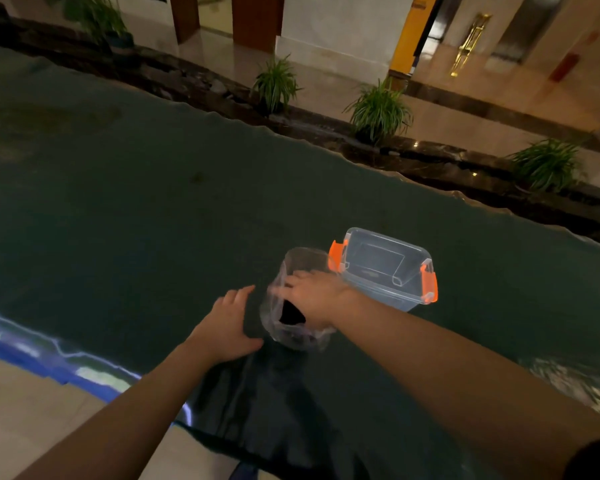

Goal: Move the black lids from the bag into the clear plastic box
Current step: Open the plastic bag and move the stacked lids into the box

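At the mouth of the clear bag, right hand reaching in from above, fingers dipped past the rim; whether closed on anything cannot be told. Just left of the bag, left hand pressed flat on the dark cloth, fingers spread, holding nothing. Inside the bag, dark mass of black lids, blurred. Touching the bag's far right side, clear plastic box with orange latches, lid on. No readable writing anywhere.

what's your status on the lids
Right hand at bag mouth. Left hand open beside it. Clear box lidded, latched. Black lids in bag.
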The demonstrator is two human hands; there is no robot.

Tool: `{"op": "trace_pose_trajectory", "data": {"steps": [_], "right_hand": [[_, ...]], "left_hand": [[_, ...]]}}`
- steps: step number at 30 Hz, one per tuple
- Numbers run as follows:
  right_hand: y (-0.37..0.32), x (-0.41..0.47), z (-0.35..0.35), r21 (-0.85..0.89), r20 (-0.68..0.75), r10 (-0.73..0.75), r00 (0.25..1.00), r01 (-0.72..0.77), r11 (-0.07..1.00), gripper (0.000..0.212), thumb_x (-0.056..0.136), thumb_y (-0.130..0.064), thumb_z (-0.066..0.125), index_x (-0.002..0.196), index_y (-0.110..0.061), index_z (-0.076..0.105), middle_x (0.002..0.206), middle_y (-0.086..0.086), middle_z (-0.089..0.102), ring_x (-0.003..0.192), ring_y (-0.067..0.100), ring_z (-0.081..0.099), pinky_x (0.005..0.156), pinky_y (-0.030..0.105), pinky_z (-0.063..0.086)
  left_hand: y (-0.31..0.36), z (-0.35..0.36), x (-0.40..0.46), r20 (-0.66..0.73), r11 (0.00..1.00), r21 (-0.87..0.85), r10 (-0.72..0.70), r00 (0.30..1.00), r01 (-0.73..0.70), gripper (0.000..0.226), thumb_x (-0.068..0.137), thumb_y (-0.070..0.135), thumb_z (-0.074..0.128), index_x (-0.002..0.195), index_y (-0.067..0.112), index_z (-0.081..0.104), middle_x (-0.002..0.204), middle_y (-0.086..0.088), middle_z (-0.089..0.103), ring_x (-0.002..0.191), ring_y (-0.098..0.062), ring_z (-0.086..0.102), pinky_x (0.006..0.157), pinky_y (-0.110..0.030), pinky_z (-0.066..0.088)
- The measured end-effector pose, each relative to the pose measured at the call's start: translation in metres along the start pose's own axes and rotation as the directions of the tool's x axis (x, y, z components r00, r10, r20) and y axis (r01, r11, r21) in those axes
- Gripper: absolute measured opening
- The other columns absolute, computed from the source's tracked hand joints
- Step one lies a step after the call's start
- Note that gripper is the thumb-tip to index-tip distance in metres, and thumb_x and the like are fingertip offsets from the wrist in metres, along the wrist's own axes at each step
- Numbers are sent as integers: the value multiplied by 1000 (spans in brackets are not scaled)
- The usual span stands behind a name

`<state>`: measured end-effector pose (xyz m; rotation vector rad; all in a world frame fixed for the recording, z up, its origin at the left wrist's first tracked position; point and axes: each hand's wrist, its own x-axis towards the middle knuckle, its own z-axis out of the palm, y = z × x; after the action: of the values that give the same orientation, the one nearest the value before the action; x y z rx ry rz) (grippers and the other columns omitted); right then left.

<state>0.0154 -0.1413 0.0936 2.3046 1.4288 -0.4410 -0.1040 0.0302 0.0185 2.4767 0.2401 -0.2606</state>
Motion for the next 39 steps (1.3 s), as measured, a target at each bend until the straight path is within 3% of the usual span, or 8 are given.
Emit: {"op": "trace_pose_trajectory", "data": {"steps": [5,17,23,27,30,32,35,39], "right_hand": [[3,0,14,13,42,12,999,-13,1000,113,58,-51,85,152,-32,27,149,7,46,130,32,47,101,48,47],[9,-64,66,188,-146,71,987,-43,981,53,88,-33,69,134,-21,48,134,1,44,105,20,57,82,36,54],[15,-94,114,442,-189,104,977,-10,897,55,101,-3,46,154,-15,35,160,9,33,143,31,36,115,47,35],[20,-102,152,183,-130,26,991,-2,983,57,101,-13,47,155,-12,28,162,10,24,147,26,27,119,41,28],[16,-96,169,296,-158,127,979,-76,952,45,102,-25,33,146,-13,35,146,7,41,135,20,40,121,39,24],[15,-90,183,132,-163,115,980,-93,987,56,100,-25,45,149,-12,22,152,10,30,142,24,26,125,43,6],[14,-91,191,173,-86,83,993,-67,983,100,71,-33,82,149,-14,22,149,14,26,139,34,23,119,43,12],[19,-90,195,198,-199,75,977,-34,980,93,71,-39,84,147,-18,33,151,17,33,140,35,22,117,44,23]], "left_hand": [[7,22,22,38,993,18,116,993,-117,133,56,45,93,158,15,15,156,-8,29,142,-32,29,117,-43,30],[36,67,48,176,938,-122,341,923,-324,108,60,46,94,151,21,39,152,-6,38,135,-28,46,116,-44,36],[51,92,48,188,923,-72,384,904,-377,105,60,52,89,150,35,38,153,4,27,134,-27,39,115,-46,38],[61,102,48,146,904,70,408,901,-421,96,62,58,84,145,39,41,150,6,30,124,-27,35,108,-47,43],[64,102,48,133,889,164,409,903,-428,89,67,57,81,144,40,41,150,4,31,125,-29,32,107,-53,44],[65,102,48,152,887,189,398,905,-422,87,69,59,79,144,44,37,151,5,29,127,-29,30,108,-55,43],[63,101,47,166,885,194,396,903,-424,87,70,64,75,145,46,35,152,6,27,129,-28,29,109,-55,42],[59,100,47,161,892,171,395,904,-420,84,73,57,78,146,45,39,153,6,29,131,-28,31,109,-55,42]]}}
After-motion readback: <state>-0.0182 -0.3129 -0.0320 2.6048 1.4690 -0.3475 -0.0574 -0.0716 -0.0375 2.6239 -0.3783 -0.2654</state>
